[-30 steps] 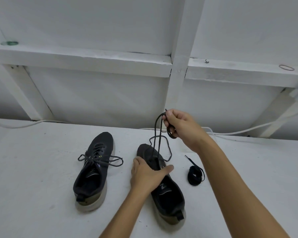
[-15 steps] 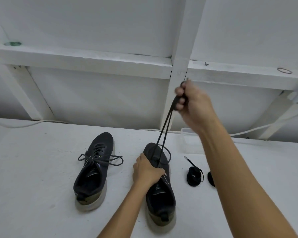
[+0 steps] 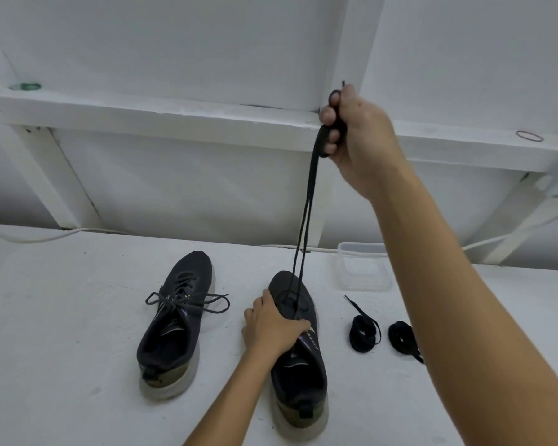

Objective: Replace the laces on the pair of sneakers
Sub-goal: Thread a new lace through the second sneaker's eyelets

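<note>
Two dark sneakers are observed on a white table, toes pointing far. The right sneaker is pressed down at mid-upper by the left hand, its fingers curled over the shoe. A black lace is gripped in the closed fingers of the right hand, raised high, with two strands running taut down to the shoe's front eyelets. The left sneaker is noted laced and tied. Two coiled black laces are found right of the held shoe, a clear plastic container beyond them
</note>
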A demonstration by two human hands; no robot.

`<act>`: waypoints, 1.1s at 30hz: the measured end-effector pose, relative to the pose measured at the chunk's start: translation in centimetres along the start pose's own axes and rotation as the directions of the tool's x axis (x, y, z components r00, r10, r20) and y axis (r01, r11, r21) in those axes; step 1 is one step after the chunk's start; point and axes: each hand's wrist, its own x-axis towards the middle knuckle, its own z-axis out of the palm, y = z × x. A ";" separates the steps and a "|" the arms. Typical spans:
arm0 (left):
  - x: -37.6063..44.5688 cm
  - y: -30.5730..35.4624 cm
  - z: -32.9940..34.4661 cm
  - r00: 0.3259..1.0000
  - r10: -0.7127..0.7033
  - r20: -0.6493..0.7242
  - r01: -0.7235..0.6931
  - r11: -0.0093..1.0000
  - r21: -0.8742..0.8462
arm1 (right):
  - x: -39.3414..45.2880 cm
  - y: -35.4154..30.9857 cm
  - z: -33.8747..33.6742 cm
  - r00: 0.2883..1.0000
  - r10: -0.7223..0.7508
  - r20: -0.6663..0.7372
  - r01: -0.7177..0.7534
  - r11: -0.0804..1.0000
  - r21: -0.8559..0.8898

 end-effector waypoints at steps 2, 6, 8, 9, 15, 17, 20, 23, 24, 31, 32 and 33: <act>0.0 -0.1 0.0 1.000 0.006 0.005 -0.006 1.000 0.015 | -0.1 0.4 0.4 1.000 0.009 0.025 -0.009 1.000 -0.017; -0.2 -0.1 0.2 0.999 0.011 -0.032 -0.010 0.999 0.034 | -0.2 0.8 0.8 1.000 0.000 -0.001 0.000 0.999 -0.048; -0.1 0.0 0.2 0.999 0.010 -0.052 -0.007 0.999 0.045 | -0.2 0.7 0.7 1.000 -0.017 -0.024 0.015 0.997 -0.073; -0.1 0.1 0.1 0.999 0.010 -0.052 -0.007 0.999 0.045 | -0.2 0.6 0.5 0.999 -0.024 -0.035 0.020 0.995 -0.100; -0.1 0.0 0.2 0.999 -0.002 -0.042 0.003 1.000 0.021 | -1.4 5.0 -2.4 0.988 -0.099 -0.121 -0.057 0.491 -0.869; 0.0 0.0 0.2 0.999 -0.003 -0.046 0.004 1.000 0.021 | -2.6 8.0 -4.1 0.983 -0.054 -0.175 -0.159 0.214 -0.964; -0.1 0.0 0.3 0.999 -0.009 -0.047 0.010 1.000 0.021 | -4.7 11.8 -6.3 0.969 0.040 -0.242 -0.246 0.152 -0.957; 0.0 0.0 0.3 0.999 -0.011 -0.045 0.012 1.000 0.014 | -7.0 14.3 -7.7 0.921 0.276 -0.276 -0.343 0.233 -0.910; 0.0 0.1 0.3 0.999 -0.013 -0.042 0.013 1.000 0.009 | -7.7 15.0 -7.9 0.886 0.357 -0.295 -0.400 0.269 -0.876; -0.1 0.2 0.2 0.999 -0.016 -0.047 0.016 1.000 0.012 | -10.3 19.2 -7.1 0.867 0.403 -0.294 -0.442 0.348 -0.826; -0.1 0.2 0.2 0.999 -0.017 -0.046 0.017 1.000 0.010 | -10.4 19.5 -6.8 0.877 0.380 -0.293 -0.429 0.347 -0.834; -0.1 0.3 0.1 0.999 -0.017 -0.046 0.018 1.000 0.009 | -10.5 19.8 -6.7 0.890 0.351 -0.292 -0.413 0.349 -0.841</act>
